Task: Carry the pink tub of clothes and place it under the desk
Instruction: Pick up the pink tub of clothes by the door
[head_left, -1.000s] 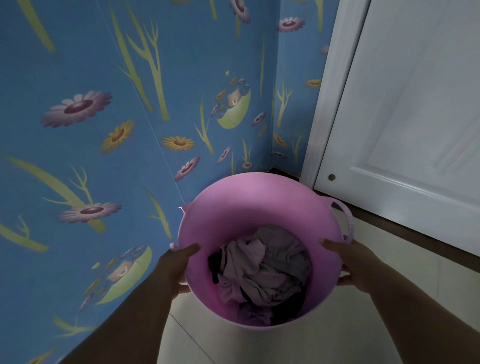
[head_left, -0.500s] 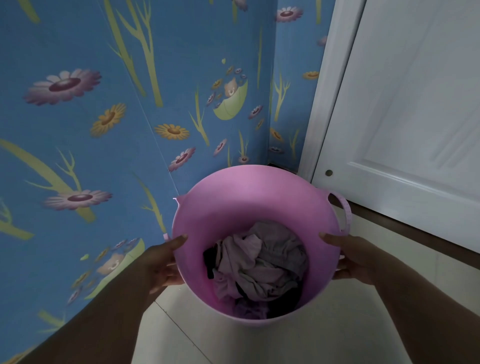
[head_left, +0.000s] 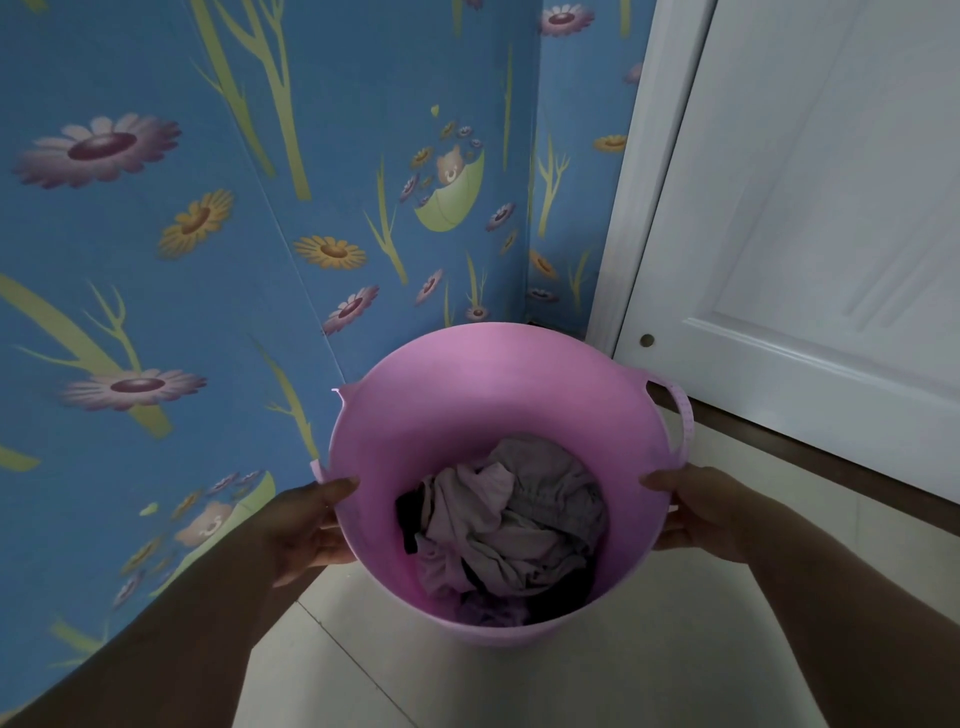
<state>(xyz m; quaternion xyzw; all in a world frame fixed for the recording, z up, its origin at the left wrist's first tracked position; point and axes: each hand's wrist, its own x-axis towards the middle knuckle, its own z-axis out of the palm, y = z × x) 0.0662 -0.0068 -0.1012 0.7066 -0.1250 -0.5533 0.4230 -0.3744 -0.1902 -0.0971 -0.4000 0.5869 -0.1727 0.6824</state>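
Observation:
The pink tub (head_left: 488, 384) is round with loop handles on both sides and sits low in front of me, in a room corner. Crumpled grey, pale pink and dark clothes (head_left: 506, 525) lie in its bottom. My left hand (head_left: 306, 525) grips the tub's left rim, thumb over the edge and fingers on the outer wall. My right hand (head_left: 698, 512) holds the right rim the same way, just below the right handle (head_left: 680, 421). No desk is in view.
A blue wall with flower and bear wallpaper (head_left: 208, 260) runs along the left and behind the tub. A white door (head_left: 810, 260) and its frame stand at the right. Pale floor tiles (head_left: 649, 670) lie beneath and in front.
Both hands stay on the rim. The tub and hands have shifted slightly lower and left in the view, and the wallpaper has slid a little as my head moved.

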